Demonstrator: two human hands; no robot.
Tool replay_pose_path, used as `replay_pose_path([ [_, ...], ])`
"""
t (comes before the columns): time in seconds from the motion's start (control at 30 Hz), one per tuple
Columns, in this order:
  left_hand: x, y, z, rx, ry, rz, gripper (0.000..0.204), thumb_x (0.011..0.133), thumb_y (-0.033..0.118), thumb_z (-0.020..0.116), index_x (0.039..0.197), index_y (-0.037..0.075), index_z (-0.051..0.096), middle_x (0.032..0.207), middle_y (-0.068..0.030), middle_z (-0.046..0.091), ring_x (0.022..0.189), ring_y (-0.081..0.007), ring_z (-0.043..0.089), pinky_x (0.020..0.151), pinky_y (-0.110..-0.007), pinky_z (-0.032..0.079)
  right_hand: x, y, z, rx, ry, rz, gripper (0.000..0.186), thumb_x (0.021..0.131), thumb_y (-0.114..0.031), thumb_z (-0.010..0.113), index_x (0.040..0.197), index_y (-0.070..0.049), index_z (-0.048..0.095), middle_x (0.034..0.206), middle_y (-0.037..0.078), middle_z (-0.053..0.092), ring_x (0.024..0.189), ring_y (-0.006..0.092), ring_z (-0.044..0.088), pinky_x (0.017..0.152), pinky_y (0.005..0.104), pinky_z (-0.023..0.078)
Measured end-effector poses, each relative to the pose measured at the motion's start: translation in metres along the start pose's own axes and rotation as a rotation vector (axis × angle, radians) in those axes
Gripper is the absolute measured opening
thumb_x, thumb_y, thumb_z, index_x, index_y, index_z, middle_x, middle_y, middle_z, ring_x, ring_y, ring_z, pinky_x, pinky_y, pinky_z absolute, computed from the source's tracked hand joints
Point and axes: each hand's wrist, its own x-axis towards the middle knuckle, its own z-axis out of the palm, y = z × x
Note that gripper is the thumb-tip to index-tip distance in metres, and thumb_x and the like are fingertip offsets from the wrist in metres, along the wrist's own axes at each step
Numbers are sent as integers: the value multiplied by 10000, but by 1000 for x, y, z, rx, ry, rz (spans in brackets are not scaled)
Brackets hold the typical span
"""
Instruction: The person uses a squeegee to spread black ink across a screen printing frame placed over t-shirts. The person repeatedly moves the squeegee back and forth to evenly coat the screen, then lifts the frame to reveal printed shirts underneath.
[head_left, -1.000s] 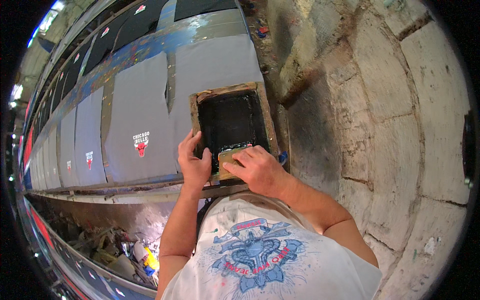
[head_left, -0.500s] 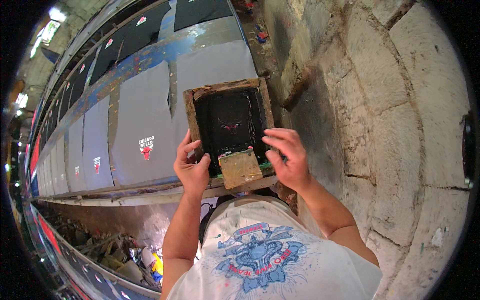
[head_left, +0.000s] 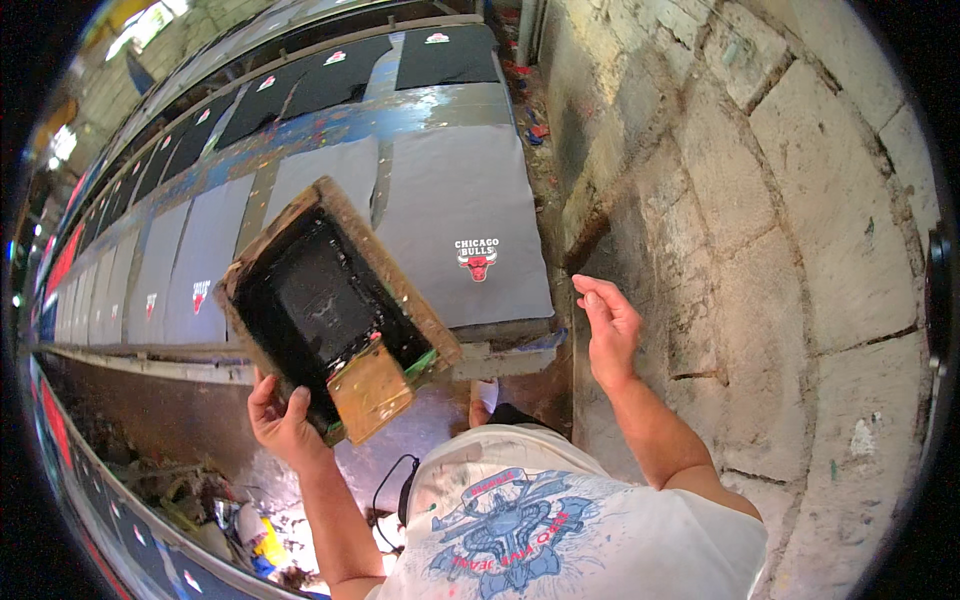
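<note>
My left hand (head_left: 285, 425) grips the lower left edge of a wooden-framed printing screen (head_left: 395, 275), its thumb along the rim. The screen hangs tilted over the table's near edge, its inside black with wet-looking ink. A flat wooden squeegee (head_left: 370, 392) leans in its lower end. My right hand (head_left: 612, 325) is apart from the screen, off to the right beside the wall, with nothing in it and its fingers loosely stretched. Between the hands lies a grey cloth panel (head_left: 450, 190) with a red and white bull's-head print (head_left: 477, 262) near its lower right.
More printed grey panels (head_left: 215, 235) run along the long table to the left. Black panels (head_left: 445, 60) line its far side. A rough stone wall (head_left: 760, 220) rises close on the right. Litter (head_left: 255, 535) lies below the table at the lower left.
The screen has come off the rightmost grey panel, moved left and turned askew in my left hand, uncovering the print. My right hand has drawn away from the screen to the right.
</note>
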Motion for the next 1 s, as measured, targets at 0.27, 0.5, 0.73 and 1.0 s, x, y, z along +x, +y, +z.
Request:
replay_pose_path([
  [0.27,-83,34,-82,57,131,-12,472,768,-129,789,1213,8,713,1619,-218,627,1350,-275,672,1213,-408,495,-50,-30,43,13,-320,-76,262,1161,-107,605,1343,-6,764,1374,80,751,1273,166,683,1073,340,555],
  [0.5,-156,35,-88,38,230,-11,506,739,-84,856,1220,29,742,1305,-110,777,1113,-215,735,1006,-343,599,-77,-50,103,438,-871,257,589,1199,-343,567,1683,-20,473,1612,129,607,1464,223,579,1221,409,471],
  [0.73,-198,20,-24,17,343,5,528,750,-209,750,1216,38,718,1436,-173,740,1200,-266,742,1079,-413,601,-19,-51,108,592,-1195,299,756,1202,-339,539,1769,52,227,1742,171,444,1600,235,432,1331,394,309],
  [1.0,-221,18,109,71,572,-4,506,794,-246,689,1243,-13,710,1439,-204,723,1201,-269,728,1060,-387,589,100,-28,98,552,-1302,393,648,1208,-269,530,1745,31,326,1686,125,510,1542,204,482,1304,367,358],
])
